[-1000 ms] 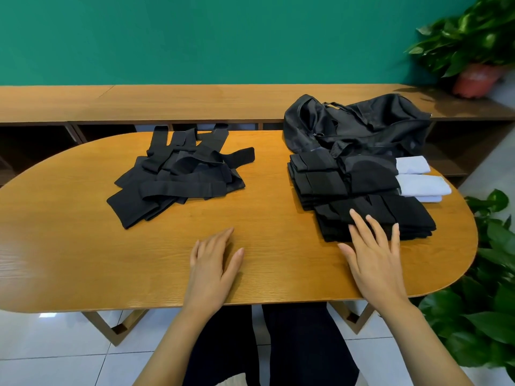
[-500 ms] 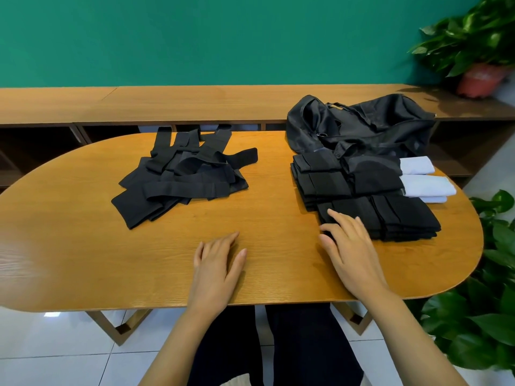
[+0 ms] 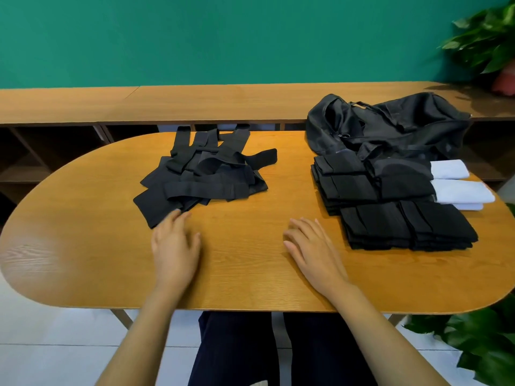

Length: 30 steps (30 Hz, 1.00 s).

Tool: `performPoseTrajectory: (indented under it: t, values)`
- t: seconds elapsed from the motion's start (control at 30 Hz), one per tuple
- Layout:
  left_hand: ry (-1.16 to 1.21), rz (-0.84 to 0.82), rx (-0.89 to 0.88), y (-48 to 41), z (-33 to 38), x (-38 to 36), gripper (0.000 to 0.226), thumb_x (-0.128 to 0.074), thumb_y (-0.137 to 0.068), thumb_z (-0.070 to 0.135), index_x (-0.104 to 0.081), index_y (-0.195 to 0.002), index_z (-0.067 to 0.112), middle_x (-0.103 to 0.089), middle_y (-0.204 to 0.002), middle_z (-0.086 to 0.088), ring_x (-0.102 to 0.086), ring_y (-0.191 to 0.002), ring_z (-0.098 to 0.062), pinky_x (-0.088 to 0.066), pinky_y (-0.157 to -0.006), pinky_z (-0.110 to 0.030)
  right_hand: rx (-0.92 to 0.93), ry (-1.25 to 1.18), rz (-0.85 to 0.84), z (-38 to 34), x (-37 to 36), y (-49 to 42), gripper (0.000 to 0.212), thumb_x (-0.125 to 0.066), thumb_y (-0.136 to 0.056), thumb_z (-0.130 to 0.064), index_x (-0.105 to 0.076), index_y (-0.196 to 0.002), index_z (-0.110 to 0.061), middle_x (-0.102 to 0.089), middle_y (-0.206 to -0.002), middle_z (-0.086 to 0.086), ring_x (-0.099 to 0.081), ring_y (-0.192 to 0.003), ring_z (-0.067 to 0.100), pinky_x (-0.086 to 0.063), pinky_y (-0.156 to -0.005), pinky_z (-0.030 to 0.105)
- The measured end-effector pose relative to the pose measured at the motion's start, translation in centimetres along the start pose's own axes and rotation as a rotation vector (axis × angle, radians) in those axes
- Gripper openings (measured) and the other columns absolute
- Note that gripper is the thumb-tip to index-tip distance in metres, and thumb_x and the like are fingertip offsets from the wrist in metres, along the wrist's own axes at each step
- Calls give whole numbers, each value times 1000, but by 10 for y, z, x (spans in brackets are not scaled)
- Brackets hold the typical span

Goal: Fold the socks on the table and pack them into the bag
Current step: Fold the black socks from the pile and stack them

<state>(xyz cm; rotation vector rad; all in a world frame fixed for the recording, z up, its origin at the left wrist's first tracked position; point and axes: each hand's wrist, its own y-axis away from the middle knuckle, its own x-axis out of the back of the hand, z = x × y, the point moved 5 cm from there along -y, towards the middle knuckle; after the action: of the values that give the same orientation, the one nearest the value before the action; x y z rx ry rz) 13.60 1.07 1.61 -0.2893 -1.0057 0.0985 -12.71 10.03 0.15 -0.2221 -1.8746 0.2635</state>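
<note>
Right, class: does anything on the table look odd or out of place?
Only the white folded socks stand out, tucked at the right edge of the otherwise black folded stacks. Nothing looks spilled or damaged.

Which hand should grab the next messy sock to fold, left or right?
Left, most likely. The left hand has its fingertips right at the near corner of the unfolded sock pile, while the right hand rests on the table, apart from that pile and nearer the folded socks.
</note>
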Motion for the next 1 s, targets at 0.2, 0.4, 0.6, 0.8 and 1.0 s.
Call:
performPoseTrajectory:
  t: [0.2, 0.4, 0.6, 0.8, 1.0]
  values:
    - [-130, -136, 175, -31, -46, 3, 38, -47, -100, 23, -55, -137, 14, -19, -161, -11, -10, -149, -25, -1, -120, -52, -26, -79, 19, 5, -1, 0, 35, -42, -102, -37, -60, -126, -19, -48, -143, -2, -33, -139, 12, -14, -119, 29]
    - [-225, -94, 100, -28, -43, 2, 41, -41, -102, 19, -48, -141, 7, -38, -153, -9, -25, -146, -22, 5, -118, -51, -44, -100, 29, 5, -1, 0, 35, -42, -102, -36, -60, -126, -19, -50, -141, -2, -36, -137, 12, -24, -118, 35]
    - [-196, 25, -34, -6, -31, 1, 35, -48, -98, 4, -57, -132, 3, -54, -139, -12, -42, -136, -27, -3, -117, -51, -46, -102, 49, 5, 1, 1, 34, -43, -101, -35, -61, -124, -18, -54, -137, -2, -39, -134, 12, -30, -115, 35]
    - [12, 1, -196, 33, 22, -15, 34, -53, -94, -2, -63, -126, 4, -60, -132, -8, -53, -126, -24, -14, -118, -55, -49, -108, 87, 3, 6, 3, 39, -41, -100, -36, -61, -125, -15, -56, -134, 0, -43, -130, 13, -34, -111, 33]
    - [202, -212, -290, 73, 95, -51, 32, -50, -99, 10, -62, -128, 11, -57, -137, 0, -52, -126, -13, -21, -117, -50, -97, -171, 116, 8, 7, 6, 42, -37, -102, -41, -59, -129, -18, -56, -134, -5, -42, -129, 9, -38, -110, 35]
